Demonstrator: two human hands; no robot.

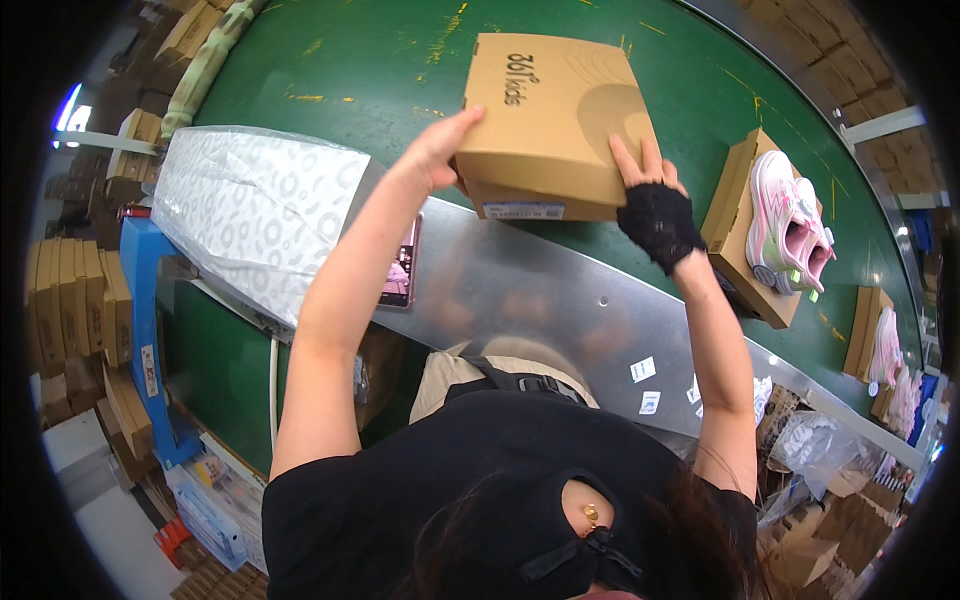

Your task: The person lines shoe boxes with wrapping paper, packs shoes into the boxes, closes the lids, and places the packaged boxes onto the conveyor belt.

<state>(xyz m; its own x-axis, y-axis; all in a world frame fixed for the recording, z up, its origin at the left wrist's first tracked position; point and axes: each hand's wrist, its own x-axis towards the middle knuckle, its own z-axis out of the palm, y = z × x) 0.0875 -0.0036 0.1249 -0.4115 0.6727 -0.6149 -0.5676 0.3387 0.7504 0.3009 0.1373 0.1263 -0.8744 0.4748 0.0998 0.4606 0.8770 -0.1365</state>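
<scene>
A closed brown cardboard shoebox point(550, 120) with dark print on its lid is held between my two hands over the green surface, near the metal strip. My left hand point(447, 145) grips its left side, thumb along the lid's edge. On the near right corner lies my right hand point(652, 195), in a black fingerless glove, its fingertips on the lid. A white label point(523, 211) shows on the box's near side. To the right, a pair of pink and white children's sneakers point(785, 220) rests on another brown shoebox point(731, 215).
At left lies a stack of white patterned wrapping paper point(255, 205) beside a phone point(403, 268). Small stickers point(643, 369) dot the metal strip point(540, 280) before me. Farther right are more pink shoes point(886, 345) on a box. Flat cartons point(75, 300) stand at far left.
</scene>
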